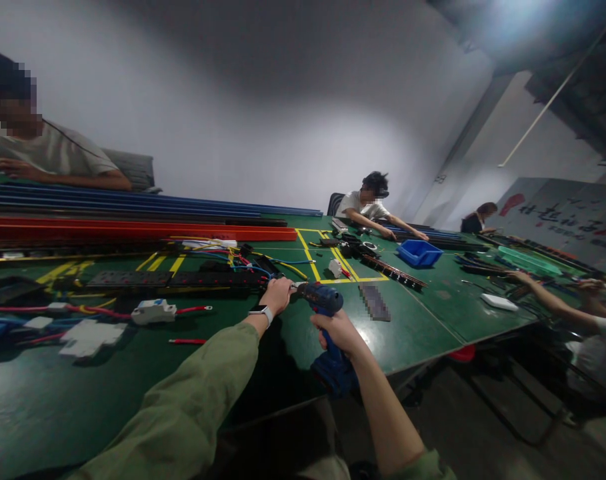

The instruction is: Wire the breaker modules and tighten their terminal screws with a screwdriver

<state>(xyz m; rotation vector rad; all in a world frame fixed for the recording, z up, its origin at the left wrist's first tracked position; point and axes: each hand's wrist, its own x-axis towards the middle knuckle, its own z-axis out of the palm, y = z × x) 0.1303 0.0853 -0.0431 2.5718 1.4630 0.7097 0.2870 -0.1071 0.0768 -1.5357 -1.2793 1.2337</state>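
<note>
My right hand (337, 328) is wrapped round the grip of a blue power drill (323, 298), which points left. At the drill's tip is my left hand (277, 295), its fingers closed at the right end of a long black socket strip (217, 280); what they pinch is hidden. Coloured wires (253, 257) run just behind that end. To the left of my left forearm lie a white breaker (153, 311) with a red lead and a short red wire (187, 341). A dark flat plate (375, 303) rests right of the drill.
Long orange rails (207, 230) and blue rails (147, 200) lie across the back. A blue bin (419, 253) stands behind to the right, near a copper-coloured strip (395, 272). White breakers (90, 337) sit at left. Several people work around the green table (417, 333).
</note>
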